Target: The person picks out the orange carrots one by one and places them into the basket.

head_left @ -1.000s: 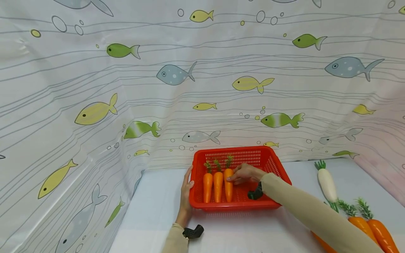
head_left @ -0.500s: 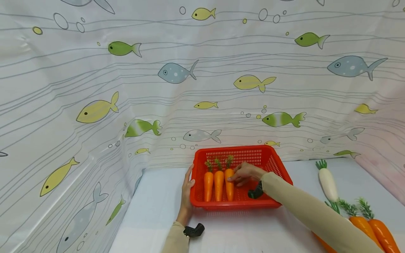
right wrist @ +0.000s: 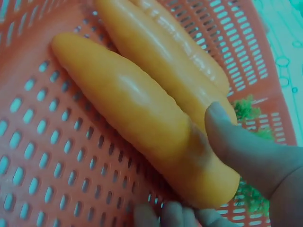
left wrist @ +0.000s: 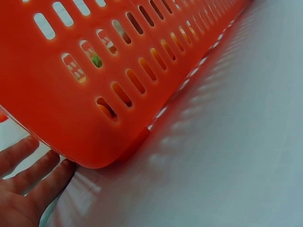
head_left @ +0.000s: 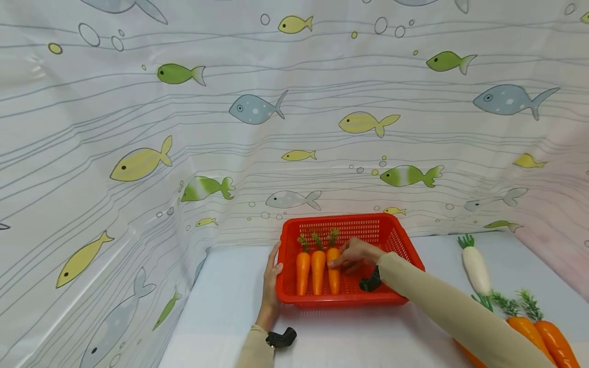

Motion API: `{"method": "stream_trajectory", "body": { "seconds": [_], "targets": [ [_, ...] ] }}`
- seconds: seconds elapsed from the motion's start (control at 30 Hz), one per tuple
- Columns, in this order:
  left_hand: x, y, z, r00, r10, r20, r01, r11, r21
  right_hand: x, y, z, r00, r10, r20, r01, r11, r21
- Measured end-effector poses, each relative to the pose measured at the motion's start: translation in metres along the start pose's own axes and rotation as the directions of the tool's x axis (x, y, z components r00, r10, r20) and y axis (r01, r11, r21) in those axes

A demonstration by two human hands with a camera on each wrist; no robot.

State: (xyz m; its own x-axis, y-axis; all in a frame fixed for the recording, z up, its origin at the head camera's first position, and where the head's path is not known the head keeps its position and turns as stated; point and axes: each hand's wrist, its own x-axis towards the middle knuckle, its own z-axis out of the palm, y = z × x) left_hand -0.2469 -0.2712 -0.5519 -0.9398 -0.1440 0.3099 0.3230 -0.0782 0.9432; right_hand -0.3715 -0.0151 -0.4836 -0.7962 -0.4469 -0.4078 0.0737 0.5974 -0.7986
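Note:
Three orange carrots with green tops lie side by side in a red slotted basket [head_left: 349, 296]. My right hand [head_left: 352, 254] reaches in and grips the rightmost carrot [head_left: 334, 278]. The right wrist view has the thumb [right wrist: 232, 137] over that carrot's thick end, with the other fingertips [right wrist: 173, 215] along its opposite side. Beside it lie the middle carrot [head_left: 318, 271] and the left carrot [head_left: 302, 273]. My left hand [head_left: 270, 281] rests against the basket's left side, fingers straight. In the left wrist view those fingertips meet the basket's edge.
A white radish [head_left: 476, 268] with a green top lies on the white table [head_left: 221, 306] right of the basket. Nearer, more carrots [head_left: 557, 342] lie partly behind the right sleeve [head_left: 455, 306]. A fish-patterned curtain [head_left: 331, 174] hangs close behind the basket.
The rightmost carrot's thick end has shifted slightly toward the near side, with my right thumb still on it. The left hand, basket and other carrots keep their places; the head view shifts slightly.

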Motion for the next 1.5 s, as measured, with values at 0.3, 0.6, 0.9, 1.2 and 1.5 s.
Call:
{"method": "stream_trajectory", "body": {
  "seconds": [0.3, 0.6, 0.9, 1.2, 1.5],
  "targets": [
    [0.002, 0.0, 0.0, 1.0, -0.004, -0.004, 0.004, 1.0, 0.009, -0.023, 0.001, -0.025, 0.997, -0.048, -0.066, 0.038, 0.989, -0.143],
    [0.0, 0.001, -0.002, 1.0, -0.019, -0.005, 0.019, 1.0, 0.025, -0.065, 0.009, -0.071, 0.987, -0.132, -0.096, 0.101, 0.957, -0.273],
    [0.0, 0.0, -0.001, 1.0, -0.018, -0.01, 0.018, 0.999, 0.038, -0.117, 0.018, -0.098, 0.96, -0.239, -0.144, 0.206, 0.956, -0.208],
    [-0.001, 0.0, -0.001, 0.999, -0.029, -0.014, 0.029, 0.999, 0.021, -0.159, 0.051, -0.129, 0.952, -0.218, -0.216, 0.159, 0.953, -0.259],
    [-0.002, 0.002, 0.001, 1.0, -0.024, -0.011, 0.025, 1.0, 0.013, -0.188, 0.102, -0.142, 0.972, -0.1, -0.213, 0.021, 0.937, -0.348]
  ]
}}
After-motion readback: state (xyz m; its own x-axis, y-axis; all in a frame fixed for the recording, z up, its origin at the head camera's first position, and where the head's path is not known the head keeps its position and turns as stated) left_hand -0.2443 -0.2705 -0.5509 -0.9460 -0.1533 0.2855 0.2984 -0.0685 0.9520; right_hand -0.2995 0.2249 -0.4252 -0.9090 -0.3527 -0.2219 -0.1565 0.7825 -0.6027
